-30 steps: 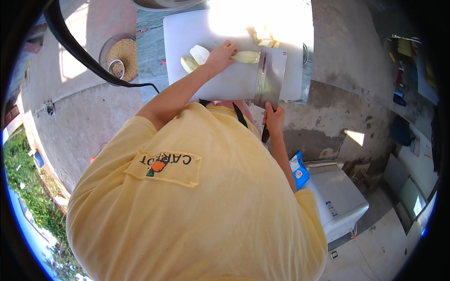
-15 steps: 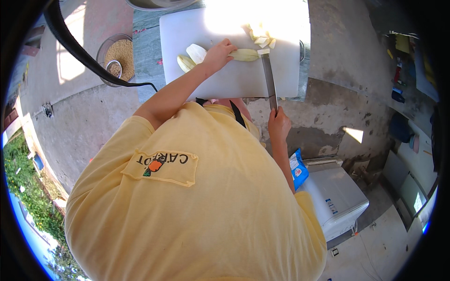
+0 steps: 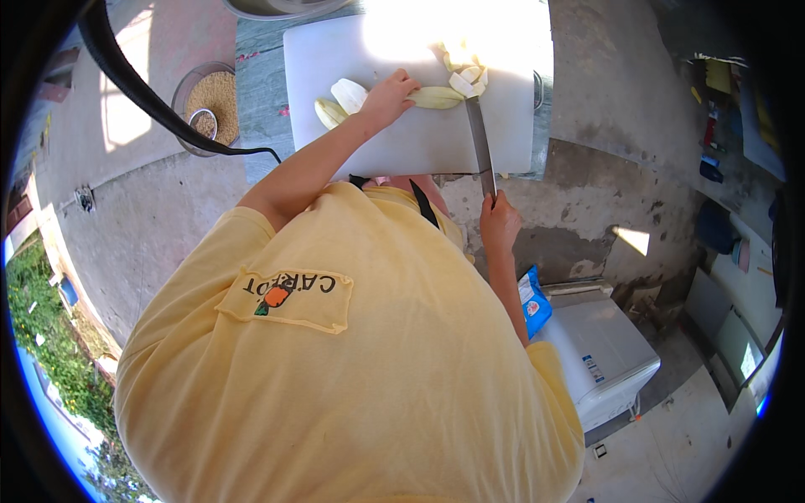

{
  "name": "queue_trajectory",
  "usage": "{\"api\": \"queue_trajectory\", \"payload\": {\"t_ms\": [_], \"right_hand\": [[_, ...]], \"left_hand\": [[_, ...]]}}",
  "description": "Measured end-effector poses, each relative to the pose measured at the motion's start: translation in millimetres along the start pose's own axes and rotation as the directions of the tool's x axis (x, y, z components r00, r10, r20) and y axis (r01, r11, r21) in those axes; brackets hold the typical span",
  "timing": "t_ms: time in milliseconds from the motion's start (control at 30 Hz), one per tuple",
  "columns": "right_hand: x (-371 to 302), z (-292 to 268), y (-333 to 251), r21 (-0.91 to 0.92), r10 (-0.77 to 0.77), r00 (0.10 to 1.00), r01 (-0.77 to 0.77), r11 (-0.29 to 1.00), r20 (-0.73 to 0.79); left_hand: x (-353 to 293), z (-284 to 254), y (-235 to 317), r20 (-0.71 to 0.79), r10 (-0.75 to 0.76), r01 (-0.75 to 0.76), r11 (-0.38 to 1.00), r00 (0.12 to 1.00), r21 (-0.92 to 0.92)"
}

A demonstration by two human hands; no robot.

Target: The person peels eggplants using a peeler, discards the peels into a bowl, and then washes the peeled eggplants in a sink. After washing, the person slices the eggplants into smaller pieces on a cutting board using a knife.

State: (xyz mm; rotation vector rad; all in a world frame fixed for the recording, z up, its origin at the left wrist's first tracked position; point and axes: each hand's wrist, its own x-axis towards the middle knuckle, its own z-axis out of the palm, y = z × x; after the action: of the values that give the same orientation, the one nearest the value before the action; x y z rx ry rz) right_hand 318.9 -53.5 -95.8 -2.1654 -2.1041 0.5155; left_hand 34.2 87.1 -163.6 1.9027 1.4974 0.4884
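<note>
On a white cutting board (image 3: 411,142) lies a long, pale green peeled vegetable (image 3: 438,98). My left hand (image 3: 391,96) grips its left end, fingers bent over it. In my right hand (image 3: 501,222) is the handle of a long knife (image 3: 480,138); its blade points away from me, the tip at the vegetable's right end. Beyond the tip sits a small heap of cut chunks (image 3: 468,77), partly washed out by bright sunlight. Left of my left hand are a whitish peeled piece (image 3: 349,94) and a pale green one (image 3: 330,112), partly behind my forearm.
The board rests on a grey-green table (image 3: 262,92). A metal basin (image 3: 285,7) stands at its far left edge. Left of the table is a tub of grain (image 3: 220,96) with a small cup in it. A white appliance (image 3: 599,352) and a blue packet (image 3: 533,303) are by my right arm.
A slice at the vegetable's right end has come off and joined the heap of chunks. The knife tip is slightly lower and left; my left hand has barely moved.
</note>
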Motion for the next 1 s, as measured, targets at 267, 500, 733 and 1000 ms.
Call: {"api": "queue_trajectory", "payload": {"t_ms": [267, 500, 733, 1000], "right_hand": [[9, 13, -6, -0.031, -0.015, 1.0, 0.016, 0.999, 0.022], [8, 14, -6, 0.253, 0.051, 0.998, -0.061, 0.966, 0.047], [21, 25, -24, 0.737, 0.093, 0.84, -0.517, 0.436, 0.534], [21, 29, -21, 0.749, 0.067, 0.824, -0.542, 0.382, 0.562]], "left_hand": [[1, 0, -1, 0.003, 0.007, -0.007, 1.0, 1.0, -0.02], [-2, 6, -5, -0.089, 0.031, -0.032, 0.999, 0.996, -0.007], [-4, 9, -10, -0.105, 0.014, -0.017, 0.999, 0.994, -0.035], [-5, 7, -7, -0.106, 0.003, -0.004, 1.0, 0.994, -0.014]]}}
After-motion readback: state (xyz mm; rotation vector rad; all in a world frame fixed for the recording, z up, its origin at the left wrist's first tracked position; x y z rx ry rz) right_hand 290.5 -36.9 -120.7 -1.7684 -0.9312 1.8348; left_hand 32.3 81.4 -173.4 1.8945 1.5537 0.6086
